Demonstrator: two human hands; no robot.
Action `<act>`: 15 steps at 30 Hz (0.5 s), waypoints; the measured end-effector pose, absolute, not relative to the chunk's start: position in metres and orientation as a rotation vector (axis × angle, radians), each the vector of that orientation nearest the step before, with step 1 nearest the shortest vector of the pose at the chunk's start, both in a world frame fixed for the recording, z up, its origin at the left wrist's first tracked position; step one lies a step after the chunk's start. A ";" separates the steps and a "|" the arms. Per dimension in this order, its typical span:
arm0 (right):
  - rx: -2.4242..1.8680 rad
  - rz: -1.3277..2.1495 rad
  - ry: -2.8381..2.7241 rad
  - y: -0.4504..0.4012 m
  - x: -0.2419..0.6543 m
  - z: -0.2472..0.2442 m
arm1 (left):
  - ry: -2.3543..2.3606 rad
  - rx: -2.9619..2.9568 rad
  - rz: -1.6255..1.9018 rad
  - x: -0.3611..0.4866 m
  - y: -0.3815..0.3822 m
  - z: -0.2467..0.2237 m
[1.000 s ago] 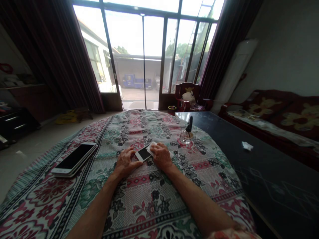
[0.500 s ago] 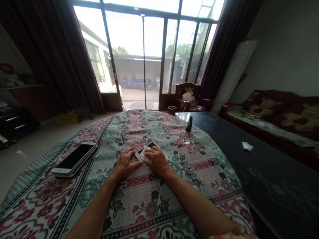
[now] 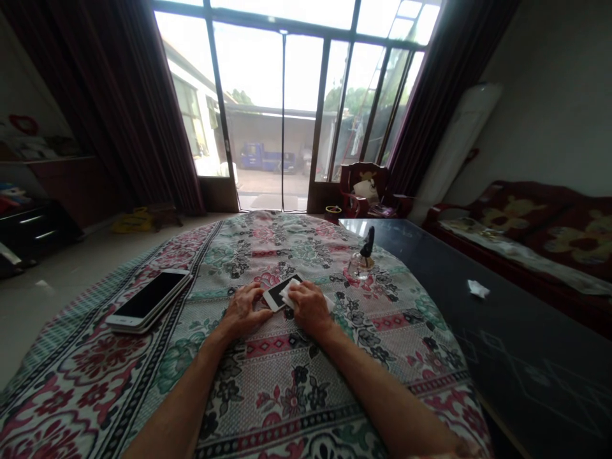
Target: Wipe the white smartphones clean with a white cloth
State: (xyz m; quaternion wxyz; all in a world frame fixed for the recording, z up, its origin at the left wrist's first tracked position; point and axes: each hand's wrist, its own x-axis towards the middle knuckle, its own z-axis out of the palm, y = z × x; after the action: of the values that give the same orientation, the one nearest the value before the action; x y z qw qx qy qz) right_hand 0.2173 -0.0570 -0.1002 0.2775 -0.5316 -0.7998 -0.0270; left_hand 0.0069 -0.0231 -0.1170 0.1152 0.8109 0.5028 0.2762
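Observation:
A small white phone (image 3: 274, 299) with a dark screen lies tilted on the flowered tablecloth (image 3: 287, 347). My left hand (image 3: 245, 311) rests at its left end, fingers and thumb apart, touching its edge. Over the screen's right part, my right hand (image 3: 310, 310) is closed on a white tissue (image 3: 288, 294) pressed against the glass; more of the tissue shows at the right of that hand. To the left lies a larger white phone (image 3: 148, 297), stacked on another flat device. A clear glass bottle (image 3: 357, 266) with a black top stands beyond my right hand.
A dark table (image 3: 507, 338) adjoins on the right, with a crumpled white tissue (image 3: 478, 289) on it. Behind it are a red armchair (image 3: 356, 185) and a long red sofa (image 3: 530, 217). Glass doors and dark curtains (image 3: 143, 127) stand ahead.
My right hand and its tissue have slid a little to the right along the small phone, uncovering more of the screen's left part. The whole view has also shifted slightly.

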 end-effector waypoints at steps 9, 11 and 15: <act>-1.282 -0.025 -2.294 -0.065 0.202 -0.094 | 1.491 2.394 0.807 0.008 -0.023 -0.120; -1.368 -0.017 -2.248 -0.058 0.211 -0.092 | 1.501 2.388 0.795 0.009 -0.024 -0.117; -1.587 -0.013 -2.135 -0.042 0.229 -0.093 | 1.498 2.368 0.796 0.011 -0.026 -0.114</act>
State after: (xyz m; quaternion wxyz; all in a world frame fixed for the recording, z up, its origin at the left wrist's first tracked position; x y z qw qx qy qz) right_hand 0.2294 -0.0423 -0.0934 0.2384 -0.5793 -0.7795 -0.0046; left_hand 0.0110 -0.0259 -0.1141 0.1142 0.8075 0.5111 0.2715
